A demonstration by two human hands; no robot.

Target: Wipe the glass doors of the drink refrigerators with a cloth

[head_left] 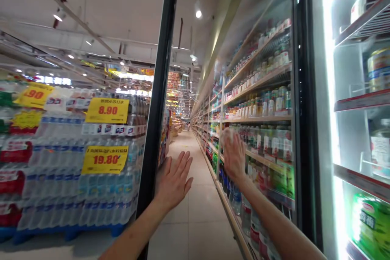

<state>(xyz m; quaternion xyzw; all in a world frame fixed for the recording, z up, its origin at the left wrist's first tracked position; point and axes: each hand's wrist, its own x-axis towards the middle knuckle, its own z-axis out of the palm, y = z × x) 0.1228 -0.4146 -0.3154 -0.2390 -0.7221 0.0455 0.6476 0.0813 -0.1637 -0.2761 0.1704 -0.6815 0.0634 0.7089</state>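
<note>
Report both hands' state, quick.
Left hand: open, empty, palm toward the glass door.
Right hand: fingers blurred, a whitish cloth-like wad at them; whether it is gripped or just pressed flat cannot be told.

A vertical light strip [328, 69] glares white; the right fingers [239, 144] look blurred.

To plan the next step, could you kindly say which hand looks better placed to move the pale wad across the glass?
Probably the right hand: the pale wad is at its fingers. The left hand, spread near the black door frame, visibly holds nothing.
</note>
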